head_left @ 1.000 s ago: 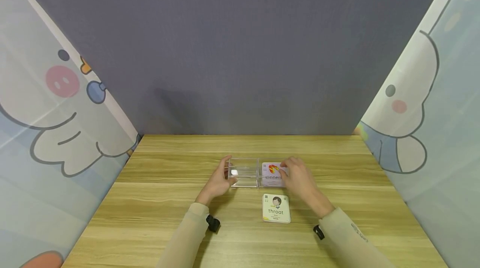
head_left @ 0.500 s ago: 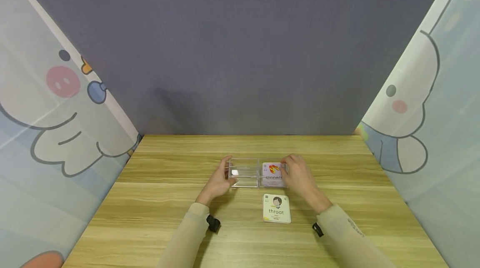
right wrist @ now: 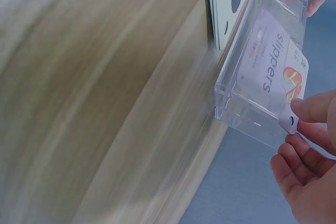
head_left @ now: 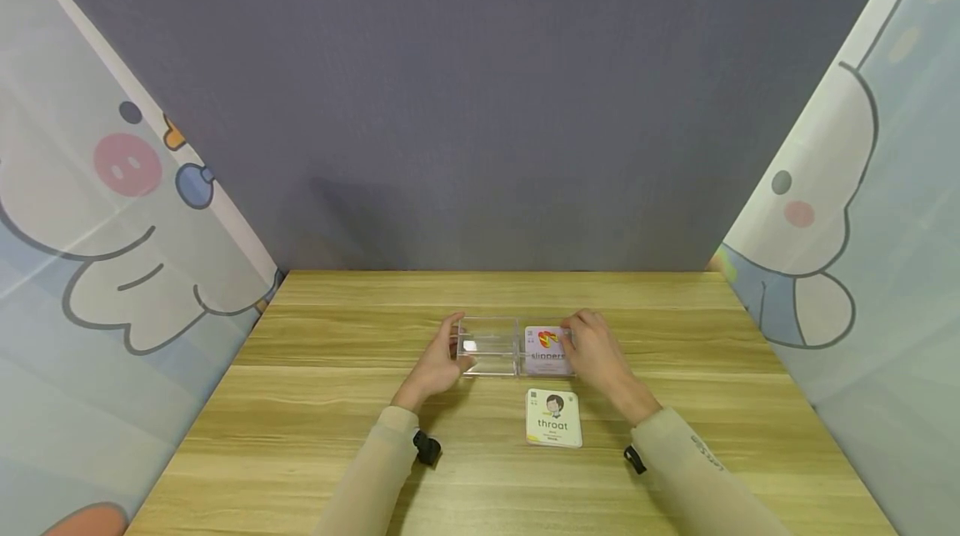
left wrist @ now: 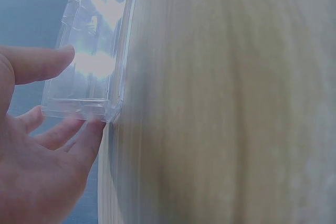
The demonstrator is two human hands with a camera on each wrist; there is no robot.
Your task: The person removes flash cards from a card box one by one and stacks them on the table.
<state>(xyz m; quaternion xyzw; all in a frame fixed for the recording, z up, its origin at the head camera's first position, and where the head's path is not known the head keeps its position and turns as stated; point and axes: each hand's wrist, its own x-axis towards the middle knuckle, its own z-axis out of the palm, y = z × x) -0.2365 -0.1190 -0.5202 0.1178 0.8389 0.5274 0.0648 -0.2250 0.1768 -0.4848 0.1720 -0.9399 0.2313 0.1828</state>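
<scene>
A clear plastic box (head_left: 489,347) with two compartments lies across the middle of the table. My left hand (head_left: 435,365) grips its left end; in the left wrist view the thumb lies over the box (left wrist: 86,85) and the fingers touch the end wall. At the right compartment, my right hand (head_left: 597,359) pinches a corner of a "slippers" flash card (head_left: 542,343) between thumb and forefinger. This card (right wrist: 273,59) sits tilted in the compartment, its upper corner sticking out above the wall. Its lower part shows through the clear plastic.
A stack of cards with a "throat" flash card (head_left: 553,423) on top lies just in front of the right compartment. Beyond the wooden table (head_left: 337,436) stands a dark grey partition (head_left: 480,119). Cartoon-printed curtains (head_left: 885,236) flank both sides.
My right hand has shifted very slightly, with the sleeve drawing a little leftward. The "slippers" card stays in the right compartment, and the left hand keeps its grip on the box.
</scene>
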